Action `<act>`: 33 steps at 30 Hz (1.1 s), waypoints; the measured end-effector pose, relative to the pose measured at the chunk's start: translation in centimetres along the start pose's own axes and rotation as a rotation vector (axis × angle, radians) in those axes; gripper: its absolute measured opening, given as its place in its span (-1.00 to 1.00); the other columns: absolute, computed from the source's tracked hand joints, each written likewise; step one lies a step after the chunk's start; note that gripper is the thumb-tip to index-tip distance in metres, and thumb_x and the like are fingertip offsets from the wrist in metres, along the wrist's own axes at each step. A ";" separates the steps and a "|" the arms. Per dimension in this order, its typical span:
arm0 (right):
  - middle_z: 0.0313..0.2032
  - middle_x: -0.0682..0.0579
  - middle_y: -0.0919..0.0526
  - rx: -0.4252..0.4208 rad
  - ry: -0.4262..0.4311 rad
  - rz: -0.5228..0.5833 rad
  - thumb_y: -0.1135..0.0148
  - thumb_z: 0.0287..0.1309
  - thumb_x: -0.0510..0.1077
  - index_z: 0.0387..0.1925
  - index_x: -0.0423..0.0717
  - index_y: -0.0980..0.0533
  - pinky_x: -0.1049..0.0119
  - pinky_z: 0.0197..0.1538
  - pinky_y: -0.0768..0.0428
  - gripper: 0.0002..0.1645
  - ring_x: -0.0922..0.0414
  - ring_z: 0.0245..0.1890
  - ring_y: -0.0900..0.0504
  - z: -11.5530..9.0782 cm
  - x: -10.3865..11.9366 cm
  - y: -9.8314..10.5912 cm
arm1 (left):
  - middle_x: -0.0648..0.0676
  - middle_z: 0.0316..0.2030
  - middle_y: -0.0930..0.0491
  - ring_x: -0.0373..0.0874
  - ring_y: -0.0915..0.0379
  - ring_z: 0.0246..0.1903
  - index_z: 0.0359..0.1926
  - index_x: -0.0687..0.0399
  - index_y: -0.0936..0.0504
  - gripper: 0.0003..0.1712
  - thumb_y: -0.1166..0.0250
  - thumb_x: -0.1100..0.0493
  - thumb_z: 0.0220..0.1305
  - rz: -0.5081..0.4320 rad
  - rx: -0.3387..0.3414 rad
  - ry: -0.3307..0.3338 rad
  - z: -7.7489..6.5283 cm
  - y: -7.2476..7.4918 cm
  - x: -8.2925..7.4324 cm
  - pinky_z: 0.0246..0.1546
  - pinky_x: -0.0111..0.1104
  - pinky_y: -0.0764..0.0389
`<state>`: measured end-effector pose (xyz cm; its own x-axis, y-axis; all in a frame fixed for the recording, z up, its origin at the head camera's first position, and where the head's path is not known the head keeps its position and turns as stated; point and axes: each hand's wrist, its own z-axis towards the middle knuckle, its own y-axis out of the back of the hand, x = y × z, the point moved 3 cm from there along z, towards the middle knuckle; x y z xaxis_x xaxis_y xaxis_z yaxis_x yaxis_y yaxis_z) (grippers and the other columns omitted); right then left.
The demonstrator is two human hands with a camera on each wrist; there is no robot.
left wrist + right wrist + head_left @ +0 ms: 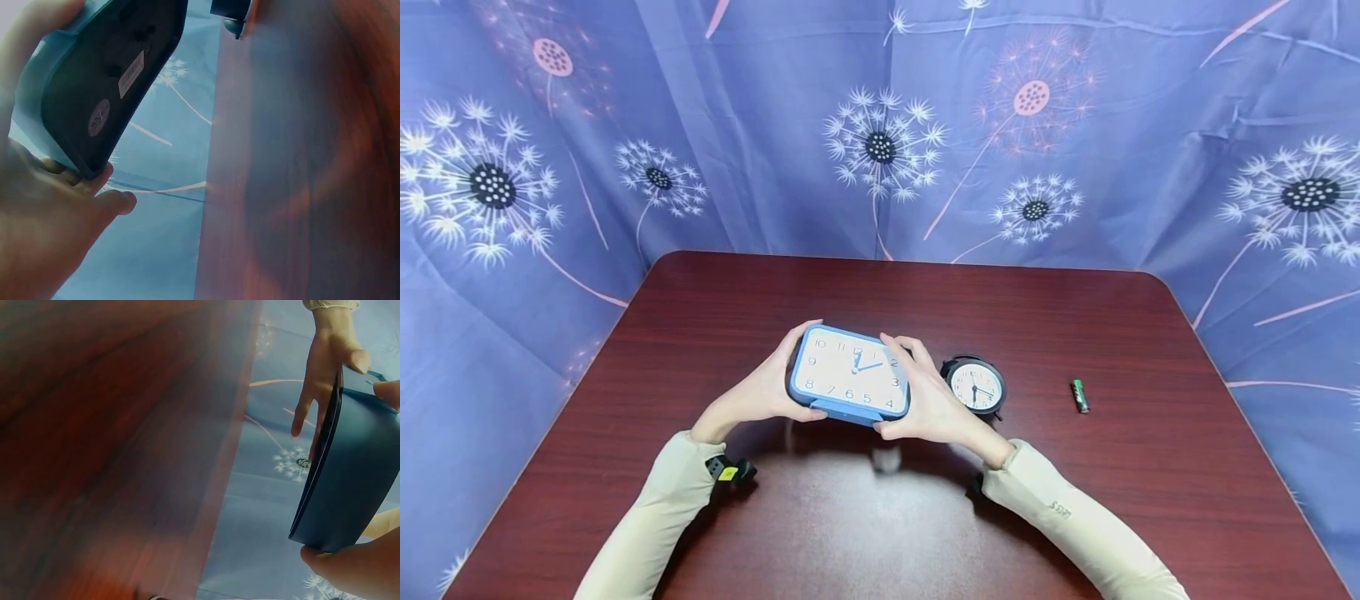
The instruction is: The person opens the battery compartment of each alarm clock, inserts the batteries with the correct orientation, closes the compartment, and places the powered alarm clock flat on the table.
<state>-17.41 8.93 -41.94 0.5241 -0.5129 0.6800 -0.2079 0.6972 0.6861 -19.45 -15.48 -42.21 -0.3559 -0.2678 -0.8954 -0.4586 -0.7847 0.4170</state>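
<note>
A blue rectangular alarm clock [850,375] with a white numbered face is held above the table between both hands. My left hand [763,392] grips its left end, thumb at the lower edge and fingers at the top. At the other end, my right hand [928,404] grips it, fingers on the upper corner and thumb beneath. The dark back of the clock [103,87], with a white label and a round sticker, shows in the left wrist view. From the right wrist, the clock's blue side [359,462] is seen between the two hands.
A small round black alarm clock [976,387] stands just beyond my right hand. Farther right lies a green battery [1079,396] on the dark red wooden table [1150,483]. Behind the table hangs a blue cloth [775,167] with dandelion prints.
</note>
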 end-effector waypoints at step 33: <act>0.32 -0.15 -0.18 0.022 0.012 -0.093 -0.56 -0.49 0.00 0.49 -0.09 -0.04 0.03 0.14 -0.44 0.42 -0.02 0.25 -0.25 0.3 -0.3 -0.7 | 0.13 0.23 -0.29 -0.05 -0.29 0.16 0.47 -0.02 0.15 0.43 -0.66 0.17 -0.30 0.120 0.003 0.038 -0.2 -0.4 1.2 0.17 -0.20 -0.37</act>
<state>-17.66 8.40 -42.53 0.5519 -0.5689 0.6097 -0.1757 0.6354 0.7519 -19.52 -15.62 -43.53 -0.3774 -0.3808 -0.8441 -0.4173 -0.7438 0.5221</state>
